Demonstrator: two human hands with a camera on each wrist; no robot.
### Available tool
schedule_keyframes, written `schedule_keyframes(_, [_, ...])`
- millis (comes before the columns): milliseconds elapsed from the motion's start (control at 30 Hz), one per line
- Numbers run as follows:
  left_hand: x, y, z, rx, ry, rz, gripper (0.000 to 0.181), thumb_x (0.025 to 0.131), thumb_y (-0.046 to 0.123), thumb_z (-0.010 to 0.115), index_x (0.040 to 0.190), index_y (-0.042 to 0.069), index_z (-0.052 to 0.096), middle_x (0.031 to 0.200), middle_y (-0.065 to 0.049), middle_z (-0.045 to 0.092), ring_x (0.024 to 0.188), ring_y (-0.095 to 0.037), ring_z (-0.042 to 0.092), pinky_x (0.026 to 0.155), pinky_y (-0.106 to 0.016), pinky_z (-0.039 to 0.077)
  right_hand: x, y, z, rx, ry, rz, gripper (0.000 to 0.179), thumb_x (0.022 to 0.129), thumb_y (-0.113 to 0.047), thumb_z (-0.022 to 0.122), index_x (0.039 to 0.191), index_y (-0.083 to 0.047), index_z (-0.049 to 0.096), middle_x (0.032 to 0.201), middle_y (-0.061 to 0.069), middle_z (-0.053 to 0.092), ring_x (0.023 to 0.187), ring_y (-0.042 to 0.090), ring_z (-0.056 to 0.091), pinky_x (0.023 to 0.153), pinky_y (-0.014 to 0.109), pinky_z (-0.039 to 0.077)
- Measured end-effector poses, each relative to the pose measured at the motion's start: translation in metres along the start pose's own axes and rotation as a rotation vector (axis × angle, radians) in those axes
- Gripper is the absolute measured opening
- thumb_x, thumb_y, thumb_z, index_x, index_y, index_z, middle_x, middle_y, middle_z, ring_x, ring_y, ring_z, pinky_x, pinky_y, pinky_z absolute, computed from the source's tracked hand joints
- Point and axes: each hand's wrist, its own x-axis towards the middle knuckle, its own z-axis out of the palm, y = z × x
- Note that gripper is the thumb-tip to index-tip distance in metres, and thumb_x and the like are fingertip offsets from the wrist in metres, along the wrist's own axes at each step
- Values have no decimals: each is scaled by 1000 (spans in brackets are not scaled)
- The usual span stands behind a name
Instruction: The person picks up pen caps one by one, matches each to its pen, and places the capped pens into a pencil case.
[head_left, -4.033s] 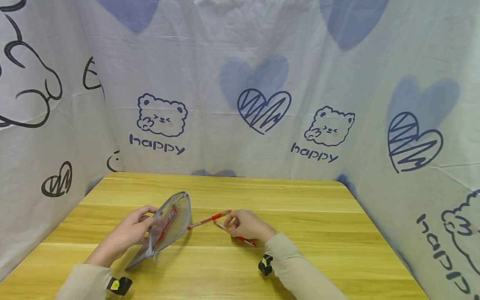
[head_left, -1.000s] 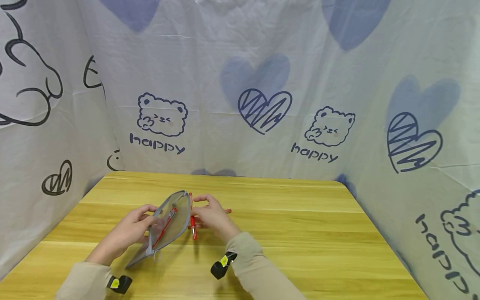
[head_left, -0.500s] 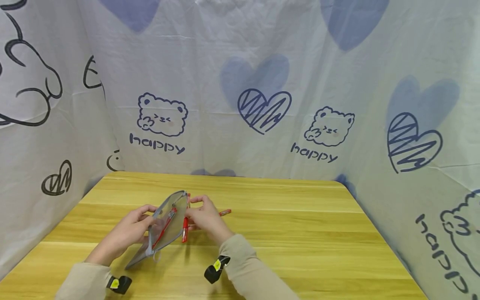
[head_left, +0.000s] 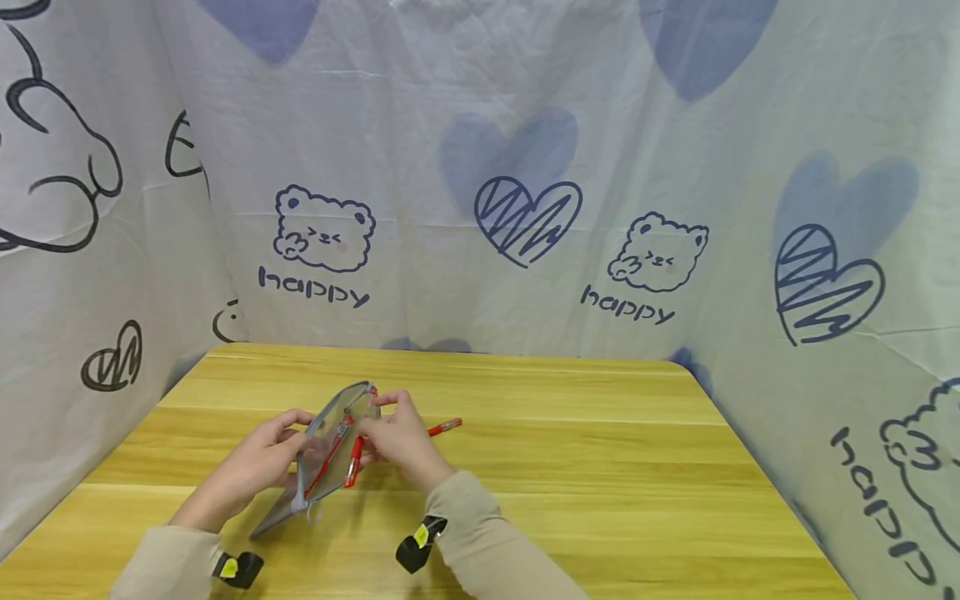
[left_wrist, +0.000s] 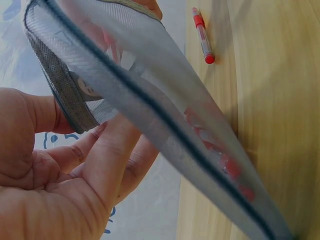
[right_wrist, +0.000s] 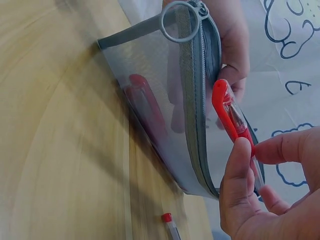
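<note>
A grey translucent zip pencil pouch (head_left: pixel 281 512) stands tilted on the table with its mouth open. My left hand (head_left: pixel 258 467) grips its left edge, thumb on one side and fingers on the other. In the right wrist view, red pens (right_wrist: pixel 147 105) show blurred through the pouch wall; how many is hard to tell. At the mouth, my right hand (head_left: pixel 405 446) pinches a red-capped gel pen (right_wrist: pixel 232 115) between thumb and fingers. That pen's capped end points down toward the person in the head view, and it overlaps the pouch opening.
Another red pen (head_left: pixel 446 426) lies on the wooden table (head_left: pixel 600 483), to the right of the pouch and partly behind my right hand. A ring pull (right_wrist: pixel 179 21) hangs at the pouch's zip end. A printed white cloth (head_left: pixel 420 275) surrounds the table.
Four seconds ago my right hand was at a pen on the table, right of the pouch. It has since carried that pen left to the pouch mouth and tilted it. The left hand stays put.
</note>
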Motion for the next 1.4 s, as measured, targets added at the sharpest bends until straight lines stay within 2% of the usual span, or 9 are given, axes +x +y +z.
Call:
schedule_keyframes(300, [0,0,-1,6,-5,2,43,116,15,34,154,-6,40,135,-29,62,111,-27,68,81,-44,63,1,-2,7,-17,55,0,44,92,5,67,128,-11,49,80,3,60,56,12,56,50,21,54])
schedule_keyframes(533, [1,0,-1,0,-8,8,44,116,15,34,154,-6,40,133,-29,64,111,-27,69,81,-44,63,0,-2,10,-70,94,4,40,95,2,70,126,-14,50,84,5,64,56,12,59,55,27,60])
schedule_keyframes(700, [1,0,-1,-7,-12,6,44,116,15,34,154,-6,39,134,-29,63,112,-29,69,82,-45,64,0,-1,10,-59,78,-5,41,94,2,69,127,-13,50,81,5,64,55,12,60,55,26,60])
schedule_keyframes(1000, [1,-1,-2,-8,-14,10,43,116,15,35,153,-6,40,134,-29,64,112,-28,70,82,-46,64,-2,-2,10,-22,60,-16,43,91,3,70,126,-12,52,84,5,60,65,16,66,55,25,60])
schedule_keyframes(1400, [0,0,-2,-17,-15,8,44,116,15,35,154,-6,39,135,-30,63,110,-26,69,82,-45,64,-4,-1,0,-1,21,-18,40,92,4,66,127,-10,52,87,3,59,64,15,60,57,27,60])
